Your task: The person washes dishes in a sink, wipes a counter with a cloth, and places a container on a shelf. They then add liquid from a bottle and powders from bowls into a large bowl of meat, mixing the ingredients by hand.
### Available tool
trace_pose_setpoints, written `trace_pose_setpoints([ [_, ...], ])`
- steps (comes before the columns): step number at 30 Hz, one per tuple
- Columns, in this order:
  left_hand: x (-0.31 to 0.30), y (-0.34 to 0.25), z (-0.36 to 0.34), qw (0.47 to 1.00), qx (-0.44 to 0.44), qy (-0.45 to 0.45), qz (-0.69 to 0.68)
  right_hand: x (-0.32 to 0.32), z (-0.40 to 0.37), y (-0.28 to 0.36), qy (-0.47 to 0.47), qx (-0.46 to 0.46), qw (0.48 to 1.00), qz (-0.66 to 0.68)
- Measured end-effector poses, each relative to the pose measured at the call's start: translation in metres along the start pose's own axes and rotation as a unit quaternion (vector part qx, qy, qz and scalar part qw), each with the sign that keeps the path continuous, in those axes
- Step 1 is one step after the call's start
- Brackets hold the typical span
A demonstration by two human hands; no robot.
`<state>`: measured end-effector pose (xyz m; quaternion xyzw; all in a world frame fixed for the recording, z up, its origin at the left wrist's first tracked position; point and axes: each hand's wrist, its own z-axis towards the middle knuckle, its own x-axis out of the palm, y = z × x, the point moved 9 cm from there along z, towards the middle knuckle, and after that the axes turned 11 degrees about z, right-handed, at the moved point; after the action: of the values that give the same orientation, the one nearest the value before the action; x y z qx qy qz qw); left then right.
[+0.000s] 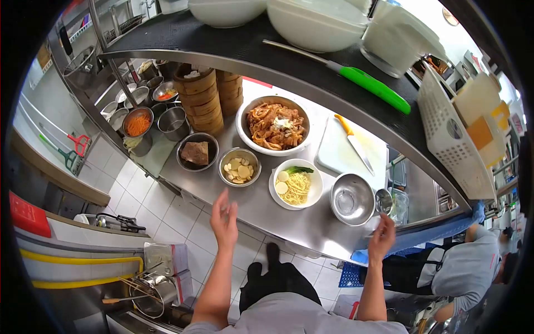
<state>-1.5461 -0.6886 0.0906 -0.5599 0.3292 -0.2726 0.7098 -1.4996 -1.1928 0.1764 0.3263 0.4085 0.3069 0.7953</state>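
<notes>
My left hand (224,221) is open in front of the counter edge, fingers stretched and slightly blurred. Nearest to it is a steel bowl of pale sliced pieces (240,167). My right hand (382,237) is at the right of the counter, fingers loosely curled and apart, with nothing visibly held. Its fingertips are close to a small steel bowl (384,201); whether they touch cannot be told. Beside that stands a larger steel mixing bowl (352,199). Between my hands, a white bowl (317,192) holds yellow noodles (295,189), a green vegetable and white round slices.
A large bowl of sauced meat (276,125), a bowl with a brown block (196,152) and bamboo steamers (199,100) stand behind. A yellow-handled knife (356,146) lies on a white cutting board (332,146). Overhead, a shelf (222,47) carries a green-handled tool (375,89). Another person (467,264) works at right.
</notes>
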Motion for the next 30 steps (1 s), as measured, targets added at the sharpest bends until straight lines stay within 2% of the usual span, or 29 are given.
trace_pose_setpoints([
  [1, -0.006, 0.01, -0.027, 1.0, -0.009, -0.011, 0.016, -0.033, -0.006, 0.022, -0.069, -0.1, 0.991, -0.054],
  [3, -0.004, 0.007, -0.075, 0.997, -0.043, 0.007, 0.058, -0.094, -0.011, 0.043, -0.224, -0.182, 0.949, -0.125],
  [4, 0.006, -0.001, -0.093, 0.997, -0.027, 0.033, 0.064, -0.118, -0.008, 0.046, -0.269, -0.188, 0.924, -0.197],
  [6, 0.03, -0.021, -0.124, 0.994, 0.005, 0.076, 0.077, -0.146, 0.007, 0.054, -0.342, -0.196, 0.886, -0.243],
  [8, 0.07, -0.061, -0.145, 0.985, 0.088, 0.124, 0.079, -0.161, 0.035, 0.011, -0.315, -0.135, 0.937, -0.067],
  [9, 0.097, -0.084, -0.154, 0.976, 0.134, 0.155, 0.075, -0.173, 0.045, -0.016, -0.304, -0.105, 0.947, 0.017],
  [12, 0.182, -0.157, -0.188, 0.937, 0.277, 0.203, 0.056, -0.204, 0.055, -0.124, -0.262, -0.041, 0.964, 0.006],
  [14, 0.237, -0.204, -0.223, 0.912, 0.355, 0.203, 0.03, -0.209, 0.055, -0.134, -0.233, -0.101, 0.967, 0.01],
  [16, 0.296, -0.239, -0.265, 0.89, 0.396, 0.225, -0.006, -0.213, 0.06, -0.131, -0.128, -0.135, 0.982, 0.003],
  [18, 0.361, -0.259, -0.319, 0.861, 0.445, 0.245, -0.033, -0.213, 0.063, -0.162, -0.041, -0.096, 0.983, 0.151],
  [20, 0.424, -0.271, -0.36, 0.887, 0.38, 0.255, -0.065, -0.215, 0.064, -0.164, 0.065, -0.155, 0.972, 0.161],
  [22, 0.477, -0.264, -0.379, 0.928, 0.268, 0.255, -0.054, -0.221, 0.058, -0.17, 0.195, -0.192, 0.945, 0.179],
  [24, 0.517, -0.231, -0.39, 0.95, 0.146, 0.272, -0.038, -0.23, 0.053, -0.209, 0.256, -0.142, 0.932, 0.214],
  [25, 0.535, -0.198, -0.389, 0.952, 0.085, 0.292, -0.026, -0.232, 0.056, -0.245, 0.277, -0.041, 0.919, 0.277],
  [26, 0.552, -0.177, -0.385, 0.951, 0.027, 0.309, -0.014, -0.237, 0.063, -0.283, 0.242, 0.02, 0.93, 0.276],
  [27, 0.564, -0.187, -0.38, 0.952, 0.001, 0.302, -0.058, -0.239, 0.072, -0.322, 0.204, 0.078, 0.936, 0.274],
  [28, 0.573, -0.182, -0.374, 0.961, 0.017, 0.278, -0.004, -0.238, 0.082, -0.357, 0.166, 0.136, 0.938, 0.273],
  [30, 0.588, -0.162, -0.36, 0.968, 0.05, 0.226, 0.101, -0.227, 0.104, -0.413, 0.123, 0.191, 0.951, 0.209],
])
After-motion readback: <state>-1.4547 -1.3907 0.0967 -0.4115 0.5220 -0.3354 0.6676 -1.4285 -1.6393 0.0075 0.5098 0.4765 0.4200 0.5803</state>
